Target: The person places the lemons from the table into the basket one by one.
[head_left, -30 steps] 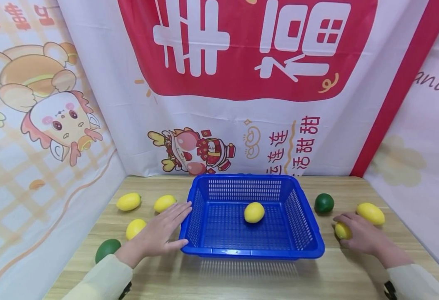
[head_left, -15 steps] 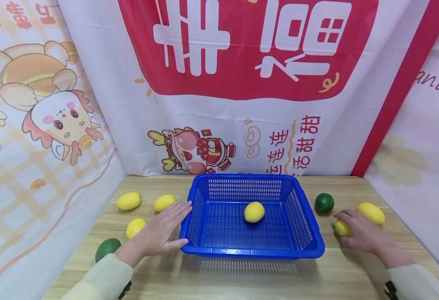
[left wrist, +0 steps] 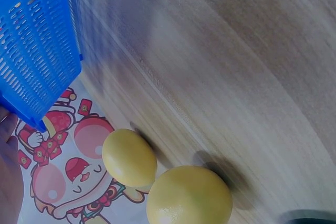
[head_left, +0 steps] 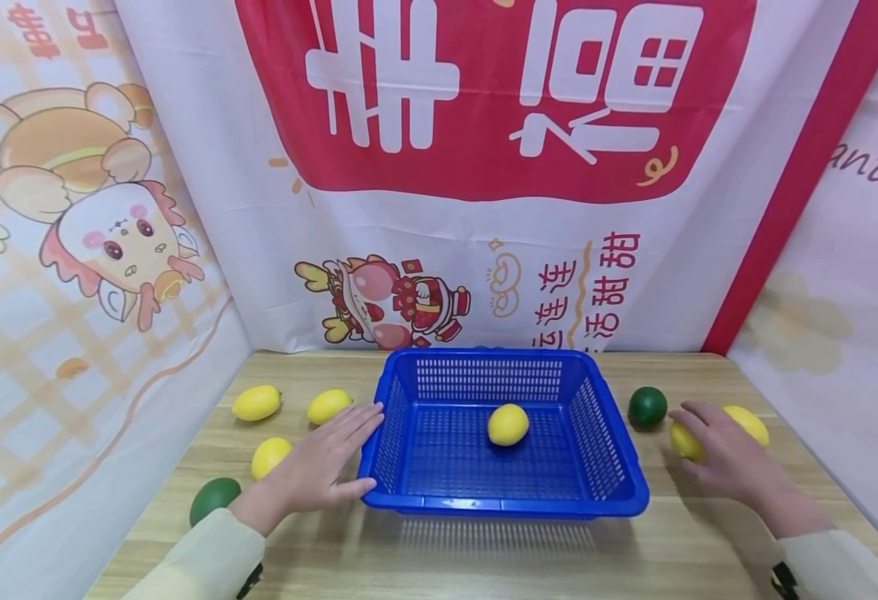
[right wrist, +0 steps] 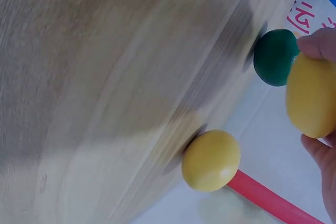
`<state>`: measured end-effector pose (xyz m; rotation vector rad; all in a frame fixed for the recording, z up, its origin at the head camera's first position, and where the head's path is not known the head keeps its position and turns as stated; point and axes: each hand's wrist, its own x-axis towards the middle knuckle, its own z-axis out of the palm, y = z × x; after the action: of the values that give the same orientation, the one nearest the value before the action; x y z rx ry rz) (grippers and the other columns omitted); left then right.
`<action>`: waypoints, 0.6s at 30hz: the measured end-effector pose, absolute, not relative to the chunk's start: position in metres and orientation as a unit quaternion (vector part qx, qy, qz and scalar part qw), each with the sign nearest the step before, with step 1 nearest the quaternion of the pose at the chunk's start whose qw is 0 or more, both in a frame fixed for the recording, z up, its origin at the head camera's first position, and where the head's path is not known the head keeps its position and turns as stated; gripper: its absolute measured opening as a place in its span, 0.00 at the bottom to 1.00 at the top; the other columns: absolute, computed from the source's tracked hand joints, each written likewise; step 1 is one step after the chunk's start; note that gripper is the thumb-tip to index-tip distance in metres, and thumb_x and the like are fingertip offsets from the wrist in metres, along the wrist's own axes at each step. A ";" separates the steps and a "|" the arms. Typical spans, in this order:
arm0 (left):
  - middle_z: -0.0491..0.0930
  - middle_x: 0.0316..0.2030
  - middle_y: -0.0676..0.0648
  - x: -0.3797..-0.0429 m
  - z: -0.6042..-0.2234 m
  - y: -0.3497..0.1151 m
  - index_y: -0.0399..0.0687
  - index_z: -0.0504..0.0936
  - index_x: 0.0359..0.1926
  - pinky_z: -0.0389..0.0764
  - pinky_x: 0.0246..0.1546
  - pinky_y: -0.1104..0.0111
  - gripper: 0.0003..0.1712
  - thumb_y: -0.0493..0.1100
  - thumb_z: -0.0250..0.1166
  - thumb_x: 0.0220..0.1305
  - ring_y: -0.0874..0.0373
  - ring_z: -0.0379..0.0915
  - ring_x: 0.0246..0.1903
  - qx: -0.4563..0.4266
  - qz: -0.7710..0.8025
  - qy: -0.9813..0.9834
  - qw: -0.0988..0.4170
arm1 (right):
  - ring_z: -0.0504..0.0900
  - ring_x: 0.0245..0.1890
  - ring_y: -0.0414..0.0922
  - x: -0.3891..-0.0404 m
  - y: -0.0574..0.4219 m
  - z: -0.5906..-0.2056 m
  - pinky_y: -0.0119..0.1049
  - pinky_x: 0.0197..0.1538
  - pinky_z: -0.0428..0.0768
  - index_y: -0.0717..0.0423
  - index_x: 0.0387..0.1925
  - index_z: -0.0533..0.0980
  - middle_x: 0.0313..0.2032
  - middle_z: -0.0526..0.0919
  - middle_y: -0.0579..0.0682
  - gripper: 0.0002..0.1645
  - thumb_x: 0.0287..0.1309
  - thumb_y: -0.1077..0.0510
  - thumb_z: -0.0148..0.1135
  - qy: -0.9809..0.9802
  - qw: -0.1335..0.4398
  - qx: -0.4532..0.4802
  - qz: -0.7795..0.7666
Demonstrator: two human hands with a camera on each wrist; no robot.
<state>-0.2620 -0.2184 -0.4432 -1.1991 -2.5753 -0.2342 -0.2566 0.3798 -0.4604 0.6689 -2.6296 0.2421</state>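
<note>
My right hand (head_left: 724,458) grips a yellow lemon (head_left: 684,442) to the right of the blue plastic basket (head_left: 506,505). In the right wrist view that lemon (right wrist: 311,95) sits between thumb and fingers, apparently raised off the table. Another lemon (head_left: 750,423) lies just behind this hand, partly covered by it. Straight fingers of my left hand (head_left: 318,467) rest on the basket's left rim, thumb at its near corner. One lemon (head_left: 509,425) lies inside the basket. A dark green rounded fruit (head_left: 647,407) stands between the basket and my right hand.
Left of the basket are three lemons: a far-left one (head_left: 257,403), one beside the rim (head_left: 329,406) and a nearer one (head_left: 270,457). A green fruit (head_left: 215,500) lies by my left wrist. Printed cloth (head_left: 439,217) walls off the wooden table (head_left: 514,567).
My right hand, holding the lemon, has shifted slightly up and away, now covering more of the lemon behind it. The left hand and basket stay put.
</note>
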 end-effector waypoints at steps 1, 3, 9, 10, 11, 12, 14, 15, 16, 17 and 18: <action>0.56 0.72 0.41 -0.262 -0.443 -0.219 0.38 0.59 0.72 0.59 0.67 0.48 0.47 0.62 0.60 0.63 0.45 0.50 0.71 -0.416 -0.084 -0.894 0.145 | 0.73 0.49 0.65 -0.258 0.380 -0.460 0.64 0.48 0.76 0.64 0.52 0.75 0.51 0.73 0.68 0.40 0.29 0.63 0.79 -0.939 0.224 0.248 0.084; 0.56 0.72 0.41 -0.262 -0.443 -0.218 0.38 0.59 0.72 0.59 0.67 0.48 0.47 0.62 0.60 0.63 0.46 0.49 0.71 -0.415 -0.084 -0.895 0.143 | 0.73 0.48 0.64 -0.259 0.380 -0.459 0.64 0.47 0.76 0.64 0.51 0.75 0.50 0.73 0.67 0.40 0.27 0.63 0.78 -0.929 0.251 0.259 0.080; 0.54 0.73 0.42 -0.262 -0.443 -0.218 0.39 0.58 0.73 0.57 0.68 0.50 0.47 0.63 0.59 0.64 0.48 0.47 0.72 -0.408 -0.082 -0.900 0.132 | 0.74 0.45 0.66 -0.263 0.381 -0.455 0.63 0.43 0.75 0.66 0.50 0.75 0.49 0.73 0.69 0.32 0.40 0.55 0.67 -0.895 0.325 0.293 0.084; 0.54 0.73 0.42 -0.262 -0.443 -0.218 0.39 0.58 0.73 0.57 0.68 0.50 0.47 0.63 0.59 0.64 0.48 0.47 0.72 -0.407 -0.083 -0.900 0.132 | 0.74 0.44 0.67 -0.264 0.381 -0.454 0.62 0.43 0.75 0.67 0.50 0.74 0.49 0.73 0.69 0.31 0.46 0.51 0.63 -0.889 0.338 0.297 0.084; 0.54 0.73 0.42 -0.262 -0.443 -0.218 0.39 0.58 0.73 0.57 0.68 0.50 0.47 0.63 0.59 0.64 0.47 0.48 0.72 -0.408 -0.081 -0.900 0.133 | 0.74 0.44 0.67 -0.264 0.381 -0.454 0.61 0.43 0.75 0.67 0.51 0.74 0.49 0.73 0.69 0.32 0.51 0.46 0.59 -0.884 0.350 0.298 0.084; 0.54 0.73 0.42 -0.262 -0.443 -0.218 0.39 0.58 0.73 0.57 0.68 0.49 0.47 0.63 0.59 0.64 0.47 0.48 0.72 -0.408 -0.081 -0.899 0.134 | 0.74 0.44 0.66 -0.265 0.380 -0.453 0.60 0.44 0.74 0.66 0.51 0.75 0.49 0.74 0.69 0.33 0.56 0.42 0.54 -0.879 0.361 0.300 0.084; 0.55 0.73 0.42 -0.262 -0.443 -0.218 0.39 0.58 0.73 0.57 0.68 0.49 0.47 0.63 0.59 0.63 0.47 0.48 0.72 -0.409 -0.082 -0.899 0.136 | 0.74 0.44 0.66 -0.265 0.379 -0.453 0.55 0.50 0.75 0.66 0.51 0.75 0.49 0.74 0.69 0.38 0.62 0.35 0.44 -0.872 0.380 0.299 0.081; 0.55 0.73 0.42 -0.262 -0.443 -0.218 0.39 0.58 0.73 0.57 0.68 0.49 0.47 0.63 0.59 0.63 0.47 0.48 0.72 -0.409 -0.082 -0.899 0.136 | 0.74 0.45 0.65 -0.265 0.378 -0.452 0.50 0.55 0.74 0.66 0.51 0.75 0.50 0.74 0.68 0.40 0.63 0.34 0.42 -0.869 0.386 0.299 0.081; 0.55 0.73 0.42 -0.262 -0.443 -0.218 0.39 0.58 0.73 0.57 0.68 0.50 0.47 0.63 0.60 0.63 0.47 0.48 0.72 -0.408 -0.083 -0.899 0.135 | 0.74 0.45 0.65 -0.265 0.377 -0.451 0.44 0.60 0.71 0.66 0.52 0.75 0.50 0.74 0.68 0.41 0.64 0.33 0.41 -0.867 0.391 0.299 0.080; 0.55 0.73 0.42 -0.261 -0.443 -0.218 0.39 0.58 0.73 0.56 0.68 0.50 0.47 0.63 0.59 0.63 0.47 0.48 0.72 -0.408 -0.082 -0.900 0.134 | 0.74 0.45 0.65 -0.264 0.376 -0.450 0.37 0.65 0.67 0.66 0.52 0.75 0.50 0.74 0.68 0.41 0.64 0.33 0.40 -0.865 0.395 0.300 0.081; 0.54 0.73 0.42 -0.261 -0.442 -0.218 0.39 0.58 0.73 0.56 0.68 0.51 0.47 0.63 0.59 0.63 0.48 0.47 0.72 -0.407 -0.084 -0.900 0.132 | 0.74 0.46 0.65 -0.264 0.375 -0.449 0.32 0.68 0.61 0.66 0.52 0.75 0.50 0.74 0.68 0.40 0.65 0.34 0.41 -0.862 0.398 0.303 0.082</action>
<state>-0.2612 -0.2177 -0.4423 -1.1799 -2.6118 -0.2427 -0.2644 0.3749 -0.4485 0.7665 -2.1831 0.2073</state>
